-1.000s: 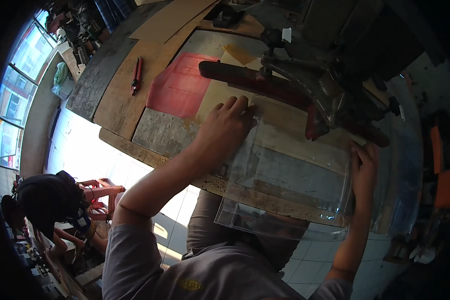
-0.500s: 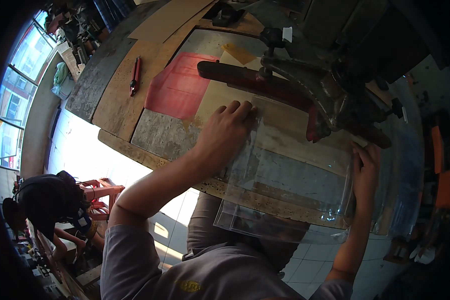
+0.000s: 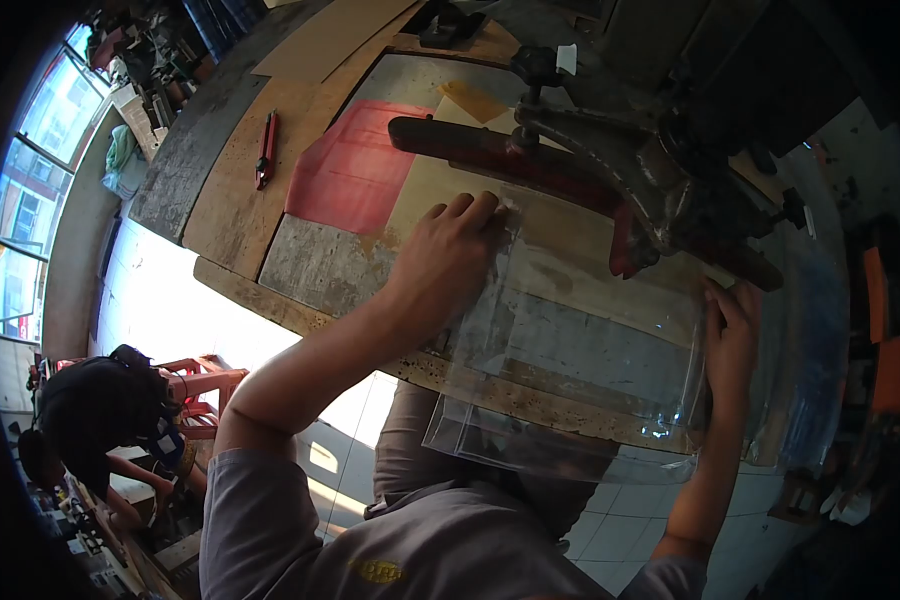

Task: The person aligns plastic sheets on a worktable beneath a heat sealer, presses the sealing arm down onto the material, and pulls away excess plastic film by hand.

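A clear plastic sheet (image 3: pixel 590 360), possibly layered like a pouch, spans the space between my hands and hangs over the worktable's near edge. My left hand (image 3: pixel 452 245) is closed on its upper left corner, fingers curled, knuckles up. At the right edge, my right hand (image 3: pixel 733 325) pinches the sheet between thumb and fingers. Just beyond the sheet's far edge is a dark machine head (image 3: pixel 660 180) with a long red-edged bar (image 3: pixel 510 168). Under the bar lies a yellowish sheet (image 3: pixel 430 195) on the table. Exactly where the plastic's far edge ends is hard to make out.
A red sheet (image 3: pixel 355 165) lies left of the bar, and a red utility knife (image 3: pixel 267 150) on the wooden board (image 3: pixel 235 200). Brown cardboard (image 3: pixel 330 40) is at the back. More clear plastic (image 3: pixel 810 370) hangs at right. Another person (image 3: pixel 100 420) bends over at lower left.
Both my hands keep their hold on the plastic sheet, with hardly any movement. The view has shifted slightly. The other person's head has dipped and moved a little to the right.
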